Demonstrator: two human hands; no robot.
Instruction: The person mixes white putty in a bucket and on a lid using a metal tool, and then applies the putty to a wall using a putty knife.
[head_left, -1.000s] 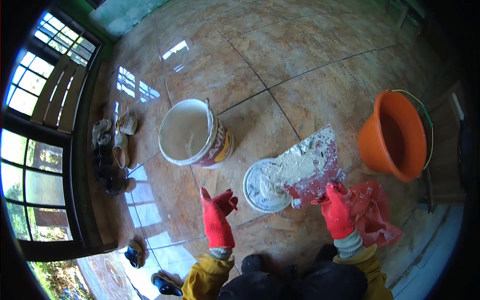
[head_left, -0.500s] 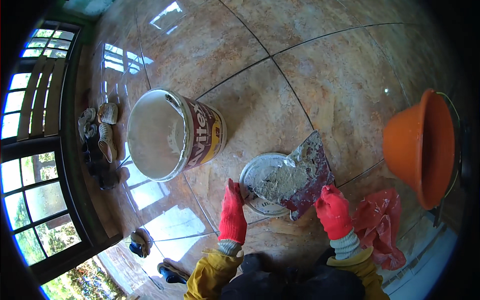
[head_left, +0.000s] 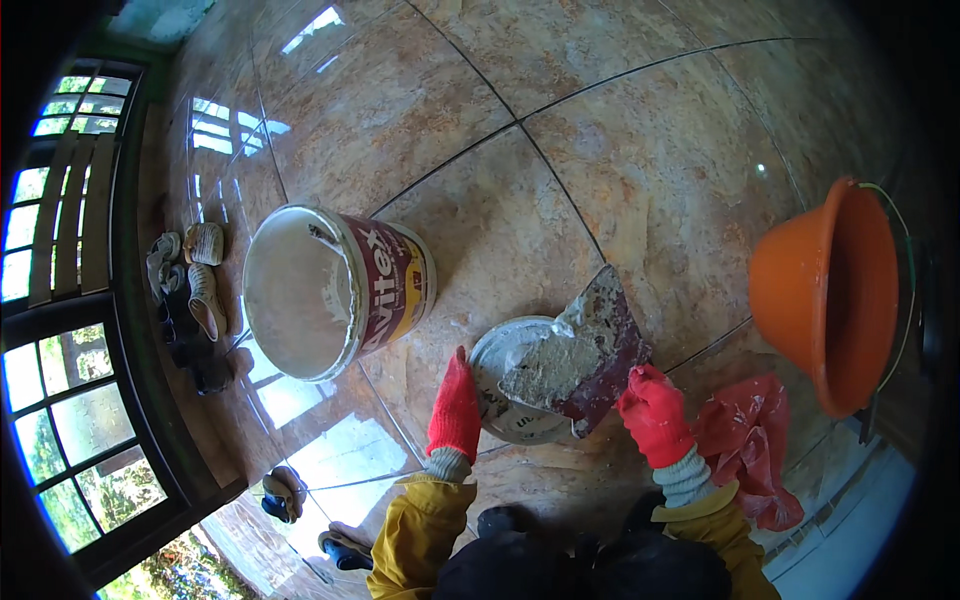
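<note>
My right hand (head_left: pixel 655 415), in a red knit glove, is closed on the near right corner of a maroon flat sheet (head_left: pixel 622 352), which carries a heap of wet grey mortar (head_left: pixel 555 368). The sheet lies tilted across a round white lid or shallow tub (head_left: pixel 520 428) on the floor, hiding its right part. Pale paste smears the sheet's far edge and the white surface. My left hand (head_left: pixel 455 410), gloved alike, stands edge-on against the left rim, fingers stretched out together. Its thumb is hidden.
A large white paint bucket (head_left: pixel 300 290) with a maroon label stands at left. An orange basin (head_left: pixel 790 290) is tipped at right, near a crumpled red plastic bag (head_left: pixel 745 430). Several shoes (head_left: pixel 205 290) line the wall under the windows. Glossy tiles (head_left: pixel 600 140) cover the floor.
The view has shifted slightly, so the bucket and basin sit a little further left. Both hands keep nearly the same place beside the lid and sheet.
</note>
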